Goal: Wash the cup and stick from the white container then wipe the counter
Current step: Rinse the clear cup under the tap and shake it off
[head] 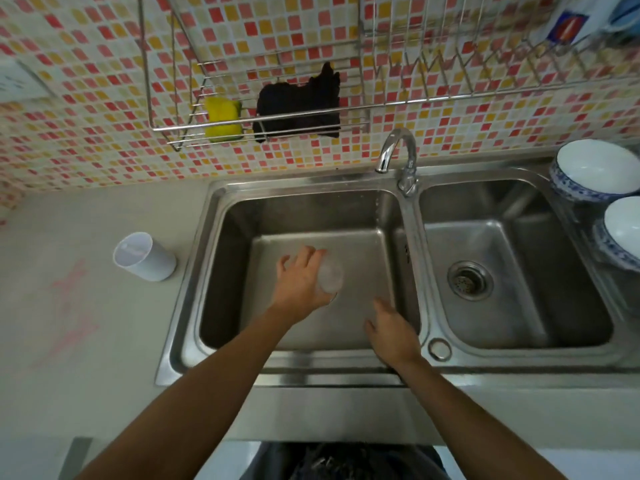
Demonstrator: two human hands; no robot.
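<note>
Centrally, a translucent plastic cup is clamped by the left hand; the right hand, spread empty, should rub its inside under running water.

Two hands — left hand, right hand. One clear cup, one white container, two sink basins, one tap, two bowls — one yellow sponge, one dark cloth.
</note>
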